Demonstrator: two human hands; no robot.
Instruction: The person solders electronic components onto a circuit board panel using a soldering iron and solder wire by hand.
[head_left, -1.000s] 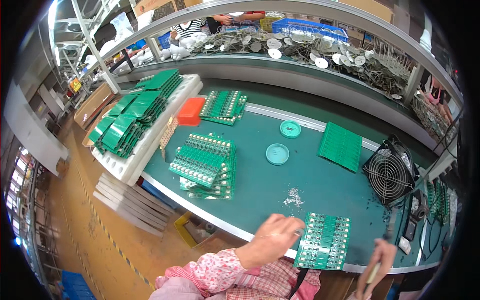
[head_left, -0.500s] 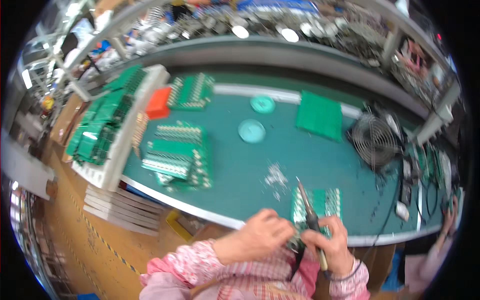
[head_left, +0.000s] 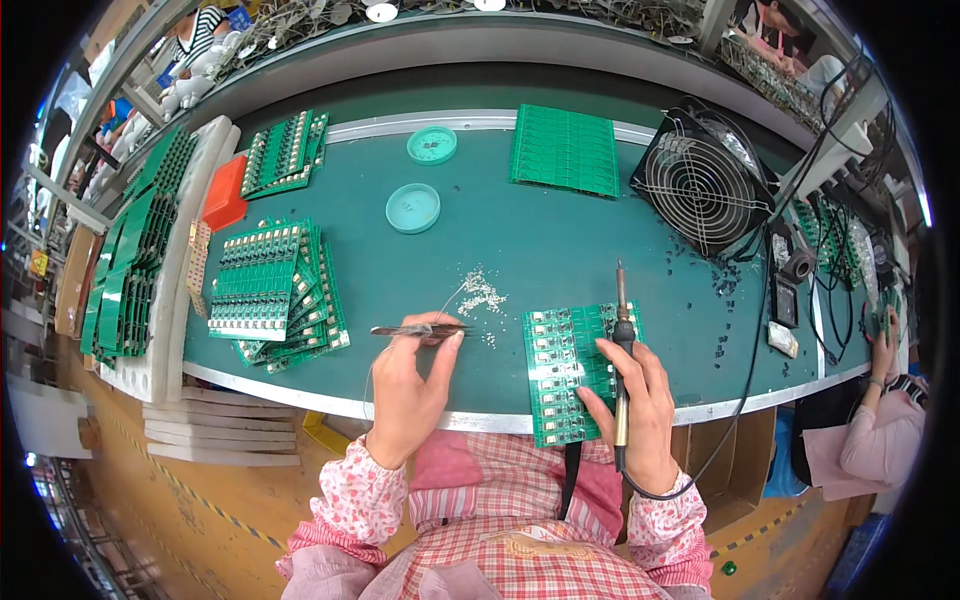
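Observation:
My left hand (head_left: 410,395) pinches a pair of dark tweezers (head_left: 396,330), their tips pointing right. A thin silvery wire (head_left: 455,297) runs up from the same fingers. Beyond the tweezers lies a loose scatter of tiny pale components (head_left: 482,290). My right hand (head_left: 648,415) is closed around a soldering iron (head_left: 622,335), held with its tip pointing away from me. Under the iron and the right fingers is a green circuit board (head_left: 556,375) with rows of small parts; its right side is partly covered. The board's near end overhangs the table edge.
Stacked circuit boards (head_left: 262,290) sit at left, beside a white foam rack (head_left: 180,290) of boards and an orange box (head_left: 225,194). Two round teal dishes (head_left: 412,209) and a green panel (head_left: 565,150) lie farther back. A black fan (head_left: 705,185) stands right, near scattered dark parts.
My hands have moved apart: the left went leftward and now shows tweezers and wire. The soldering iron has turned more upright over the board. The whole view has shifted.

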